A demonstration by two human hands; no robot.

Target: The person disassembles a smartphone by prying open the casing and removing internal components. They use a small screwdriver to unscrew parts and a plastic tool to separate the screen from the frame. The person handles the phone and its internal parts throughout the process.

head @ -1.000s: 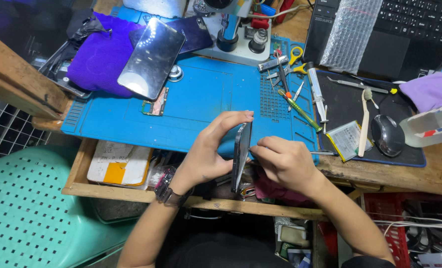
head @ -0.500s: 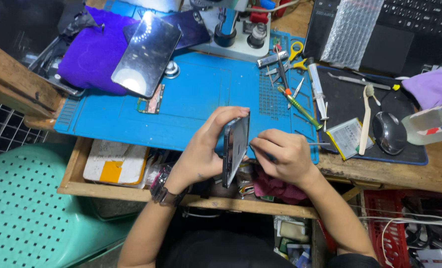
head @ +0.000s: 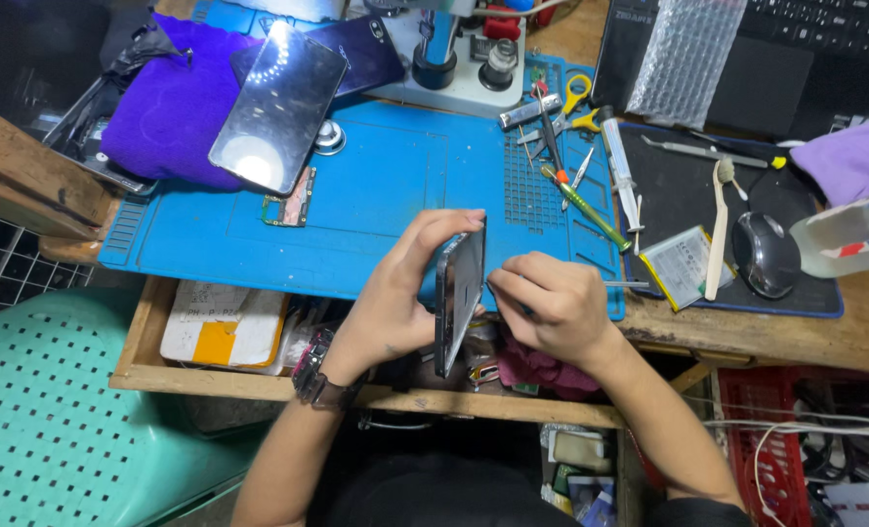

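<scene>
Phone (head: 457,293), slim glossy slab, stands edgewise in left hand's (head: 395,298) closed grip; right hand (head: 552,307) pinches beside.

Laptop (head: 747,49) cropped; phone (head: 459,293) edge-on.

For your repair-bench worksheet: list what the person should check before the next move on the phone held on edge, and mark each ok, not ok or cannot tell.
1. Left hand grips the phone firmly: ok, fingers wrap its top edge.
2. Right hand placed at the phone's edge: ok, fingers pinched beside it.
3. Tool in the right hand: cannot tell, hidden by the fingers.
4. Phone held over the blue mat: not ok, its lower half hangs over the open drawer.
5. Spare tools within reach: ok, screwdriver and tweezers lie on the mat.
</scene>
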